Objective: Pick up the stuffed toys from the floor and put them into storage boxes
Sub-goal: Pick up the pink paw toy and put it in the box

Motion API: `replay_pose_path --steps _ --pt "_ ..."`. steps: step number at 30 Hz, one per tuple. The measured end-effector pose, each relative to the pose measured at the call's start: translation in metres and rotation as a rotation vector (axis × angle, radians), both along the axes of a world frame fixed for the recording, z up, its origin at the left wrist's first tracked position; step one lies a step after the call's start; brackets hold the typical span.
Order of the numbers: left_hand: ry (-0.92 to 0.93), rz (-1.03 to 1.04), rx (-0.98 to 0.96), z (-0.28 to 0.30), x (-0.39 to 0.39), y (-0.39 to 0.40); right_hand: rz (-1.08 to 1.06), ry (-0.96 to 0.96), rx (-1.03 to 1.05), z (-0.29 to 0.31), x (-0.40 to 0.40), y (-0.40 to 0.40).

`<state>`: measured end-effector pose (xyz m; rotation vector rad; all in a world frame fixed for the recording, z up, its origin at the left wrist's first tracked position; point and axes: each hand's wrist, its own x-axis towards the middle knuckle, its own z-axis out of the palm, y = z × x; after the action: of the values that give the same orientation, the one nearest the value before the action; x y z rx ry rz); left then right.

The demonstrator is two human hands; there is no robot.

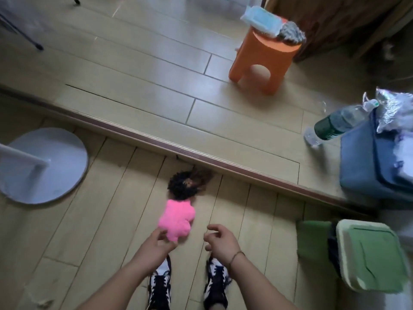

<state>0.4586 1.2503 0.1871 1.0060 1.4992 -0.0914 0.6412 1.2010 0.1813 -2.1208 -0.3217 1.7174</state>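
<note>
pink-bodied stuffed doll with black curly hair [177,217] lies on the pale wood plank floor [111,220], head toward a metal threshold strip [201,156]. left hand [156,241] touches the doll's lower edge, fingers curled at it. right hand [220,240] hovers just beside, fingers loosely curled, holding nothing. green-lidded plastic box [368,253] at right, blue bin [375,166] beyond it, orange plastic stool [263,61] further off.
</note>
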Motion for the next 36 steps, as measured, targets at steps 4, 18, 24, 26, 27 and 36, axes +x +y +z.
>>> replay_pose_path --steps 4,18,24,26,27,36 --pt "0.02 0.013 -0.03 -0.057 0.025 0.034 0.086 0.007 -0.046 -0.061 0.026 0.039" --pt "0.07 0.251 -0.222 -0.339 0.006 0.031 0.278 0.063 -0.265 -0.355 0.01 0.068" --pt "-0.075 0.467 -0.502 -0.313 0.008 -0.008 0.414 -0.057 -0.132 -0.346 -0.028 0.043" --pt "-0.101 0.532 -0.571 -0.277 -0.002 -0.021 0.583 -0.124 -0.106 -0.299 -0.026 0.039" --pt "-0.118 0.657 -0.606 -0.253 -0.012 -0.026 0.722 -0.201 -0.024 -0.269 -0.023 0.038" --pt "-0.674 1.108 -0.62 -0.003 -0.09 -0.04 1.413 -0.185 1.433 0.009 -0.046 0.069"
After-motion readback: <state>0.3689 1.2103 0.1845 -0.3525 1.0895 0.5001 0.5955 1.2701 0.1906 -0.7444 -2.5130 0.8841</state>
